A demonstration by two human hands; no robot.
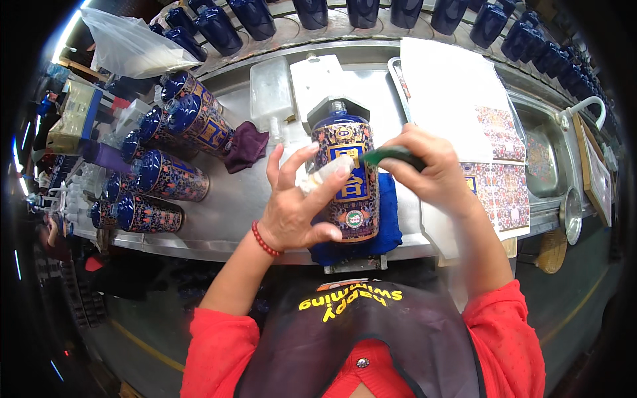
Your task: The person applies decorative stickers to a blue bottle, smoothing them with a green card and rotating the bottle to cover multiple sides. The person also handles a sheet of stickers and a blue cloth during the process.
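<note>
A dark blue bottle with a patterned floral wrap and a gold-edged label lies tilted in front of me, its glass neck pointing away. A blue cloth is beneath it. My left hand is at the bottle's left side, thumb and fingers spread around it, with a crumpled white wad held among the fingers against the label. In my right hand is a green scraper-like tool, its tip at the label's right edge; its exact kind is hard to make out.
Several decorated blue bottles and a purple cloth lie at the left. Printed wrap sheets and white paper rest at the right, near a sink. A clear bottle lies behind. Plain blue bottles line the conveyor.
</note>
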